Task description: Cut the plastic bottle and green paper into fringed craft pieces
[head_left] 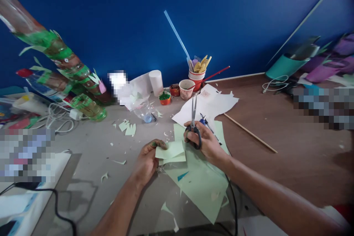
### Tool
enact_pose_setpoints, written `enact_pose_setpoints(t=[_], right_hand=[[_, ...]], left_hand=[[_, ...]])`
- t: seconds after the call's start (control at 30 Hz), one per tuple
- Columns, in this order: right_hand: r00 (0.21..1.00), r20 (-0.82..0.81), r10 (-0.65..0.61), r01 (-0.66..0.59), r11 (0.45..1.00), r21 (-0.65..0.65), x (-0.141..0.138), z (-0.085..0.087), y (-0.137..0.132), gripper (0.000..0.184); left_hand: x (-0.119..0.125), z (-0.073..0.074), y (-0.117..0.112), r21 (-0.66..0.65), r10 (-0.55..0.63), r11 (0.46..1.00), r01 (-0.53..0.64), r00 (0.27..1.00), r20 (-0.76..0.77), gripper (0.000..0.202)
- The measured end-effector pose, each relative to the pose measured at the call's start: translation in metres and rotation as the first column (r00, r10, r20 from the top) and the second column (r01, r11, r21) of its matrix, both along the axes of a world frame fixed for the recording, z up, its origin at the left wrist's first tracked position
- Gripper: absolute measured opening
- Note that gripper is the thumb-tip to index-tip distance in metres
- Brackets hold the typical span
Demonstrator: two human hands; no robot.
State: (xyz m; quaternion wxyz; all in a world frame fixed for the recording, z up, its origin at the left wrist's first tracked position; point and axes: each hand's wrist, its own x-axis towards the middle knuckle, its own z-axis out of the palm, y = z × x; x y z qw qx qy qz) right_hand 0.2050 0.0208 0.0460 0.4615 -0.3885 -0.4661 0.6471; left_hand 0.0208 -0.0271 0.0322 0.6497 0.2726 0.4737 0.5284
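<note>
Between the thumb and fingers of my left hand (pixel 151 156) is a folded piece of pale green paper (pixel 171 151). My right hand (pixel 207 142) grips a pair of scissors (pixel 194 118) by its dark handles, blades pointing up and away from me and nearly closed. The blades are apart from the folded paper. Under both hands lie larger green paper sheets (pixel 204 188). A pen (pixel 211 129) rests just beyond my right hand, partly hidden by it. White paper (pixel 212 105) with a torn-looking edge lies farther back.
Paper scraps (pixel 129 129) litter the table. Along the blue wall stand a paper cup (pixel 186 89), a red cup with cutlery (pixel 197 79) and a green paint pot (pixel 165 98). A wooden stick (pixel 250 132) lies right. Painted bottles (pixel 63 57) lean at left; a black cable (pixel 233 199) runs near me.
</note>
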Motion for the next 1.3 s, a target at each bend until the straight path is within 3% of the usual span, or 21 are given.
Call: enact_pose_setpoints(t=[0.2, 0.37, 0.5, 0.63, 0.7, 0.77, 0.83, 0.9, 1.07, 1.2, 1.3], right_hand=[[0.988, 0.013, 0.154, -0.154, 0.988, -0.011, -0.001, 0.003, 0.0, 0.044], [0.969, 0.153, 0.195, -0.198, 0.98, 0.003, -0.002, 0.005, -0.004, 0.043], [0.959, 0.068, 0.275, -0.271, 0.96, -0.065, -0.001, 0.003, -0.003, 0.044], [0.94, 0.047, 0.338, -0.33, 0.935, -0.134, -0.001, 0.0, -0.003, 0.041], [0.946, 0.085, 0.314, -0.304, 0.946, -0.113, -0.002, 0.0, -0.003, 0.039], [0.964, 0.123, 0.234, -0.23, 0.972, -0.045, -0.003, 0.0, -0.004, 0.039], [0.977, 0.162, 0.14, -0.147, 0.988, 0.034, -0.004, -0.001, -0.005, 0.039], [0.978, 0.195, 0.08, -0.099, 0.991, 0.094, -0.005, -0.003, -0.007, 0.037], [0.94, 0.337, 0.043, -0.116, 0.973, 0.201, -0.006, -0.014, -0.012, 0.033], [0.922, 0.385, 0.038, -0.132, 0.967, 0.219, -0.006, -0.016, -0.013, 0.034], [0.931, 0.36, 0.067, -0.131, 0.979, 0.156, -0.007, -0.011, -0.013, 0.036]], left_hand=[[-0.005, -0.007, -0.005, 0.04, -0.183, 0.98, 0.196, 0.957, -0.225, 0.006], [-0.009, -0.001, -0.005, 0.202, -0.161, 0.947, 0.251, 0.911, -0.38, 0.012], [-0.014, 0.002, -0.006, 0.268, -0.148, 0.921, 0.282, 0.891, -0.43, 0.017], [-0.018, 0.002, -0.009, 0.242, -0.222, 0.911, 0.335, 0.89, -0.398, 0.017], [-0.017, 0.003, -0.008, 0.207, -0.222, 0.932, 0.299, 0.919, -0.327, 0.012], [-0.014, 0.003, -0.006, 0.173, -0.127, 0.972, 0.161, 0.973, -0.19, 0.01], [-0.01, 0.003, -0.003, 0.144, -0.006, 0.99, 0.011, 0.999, -0.035, 0.024], [-0.007, 0.002, -0.001, 0.13, 0.012, 0.991, -0.018, 0.999, 0.051, 0.036], [-0.004, -0.005, -0.002, 0.079, -0.163, 0.982, 0.171, 0.982, -0.1, 0.033], [-0.003, -0.009, 0.0, -0.028, -0.097, 0.995, 0.093, 0.962, -0.256, 0.033], [-0.003, -0.009, 0.001, -0.06, -0.038, 0.998, 0.023, 0.963, -0.265, 0.035]])
